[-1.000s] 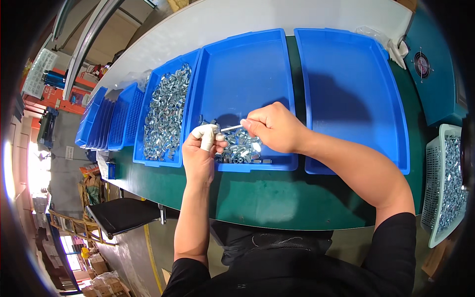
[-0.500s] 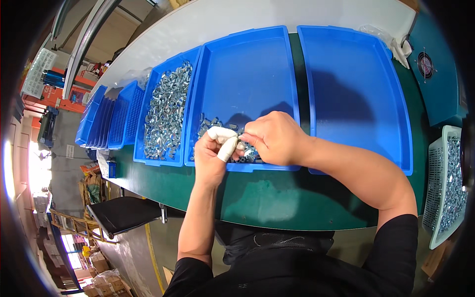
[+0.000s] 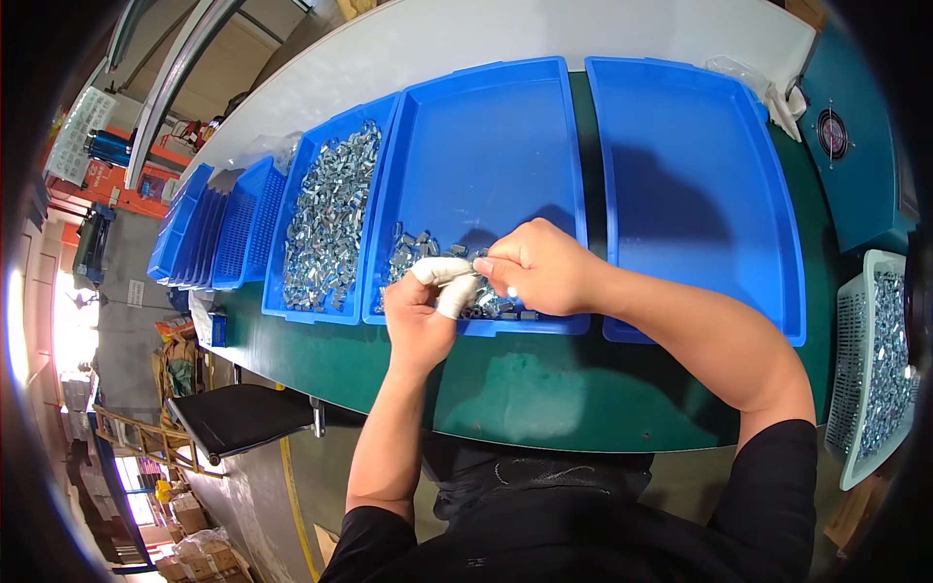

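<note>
My left hand (image 3: 425, 316), with white coverings on thumb and forefinger, is closed in a pinch above the near edge of the middle blue tray (image 3: 486, 126). My right hand (image 3: 544, 270) meets it there, thumb and forefinger pinched together at the same spot. Whatever small piece lies between the fingertips is mostly hidden by them. Below and around both hands, small shiny metal parts (image 3: 413, 248) lie along the near side of this tray. Many more metal pieces (image 3: 330, 214) fill the narrower blue tray to its left.
A third blue tray (image 3: 680, 126) sits to the right on the green table (image 3: 544, 389). Blue baskets (image 3: 248, 228) stand at the left. A pale green basket of metal parts (image 3: 850, 389) is at the far right, below a teal machine (image 3: 855, 146). A black seat (image 3: 238, 420) stands left of the table.
My hands stay together over the same tray. The right hand's fingers have turned slightly and the left hand has rotated a little; the view has shifted slightly.
</note>
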Action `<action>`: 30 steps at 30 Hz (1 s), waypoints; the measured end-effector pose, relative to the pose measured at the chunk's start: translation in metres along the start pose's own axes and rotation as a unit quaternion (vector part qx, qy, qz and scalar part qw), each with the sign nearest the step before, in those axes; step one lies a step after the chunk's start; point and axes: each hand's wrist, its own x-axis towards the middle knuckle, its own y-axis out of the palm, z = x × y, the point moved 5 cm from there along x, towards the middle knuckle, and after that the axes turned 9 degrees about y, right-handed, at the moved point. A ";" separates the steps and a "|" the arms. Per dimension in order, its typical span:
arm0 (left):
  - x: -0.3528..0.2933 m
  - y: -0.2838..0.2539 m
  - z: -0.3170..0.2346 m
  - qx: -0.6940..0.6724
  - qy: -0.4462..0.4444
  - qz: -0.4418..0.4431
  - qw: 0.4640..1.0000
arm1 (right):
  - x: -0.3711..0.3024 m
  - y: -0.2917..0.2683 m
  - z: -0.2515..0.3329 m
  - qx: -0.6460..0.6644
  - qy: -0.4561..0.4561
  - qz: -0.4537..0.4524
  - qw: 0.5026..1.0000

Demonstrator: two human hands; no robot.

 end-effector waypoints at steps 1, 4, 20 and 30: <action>0.001 -0.008 0.001 0.024 0.005 -0.019 1.000 | -0.001 -0.001 -0.001 0.000 0.001 -0.002 1.000; 0.002 -0.053 0.013 0.067 -0.058 -0.096 0.991 | 0.001 -0.006 -0.005 -0.009 -0.049 -0.057 0.997; 0.072 -0.072 0.056 0.629 0.130 0.173 0.747 | 0.007 -0.006 -0.008 -0.048 -0.049 -0.072 0.995; 0.040 -0.064 0.031 0.099 -0.031 -0.066 0.992 | 0.007 -0.009 -0.009 -0.018 -0.032 -0.087 0.996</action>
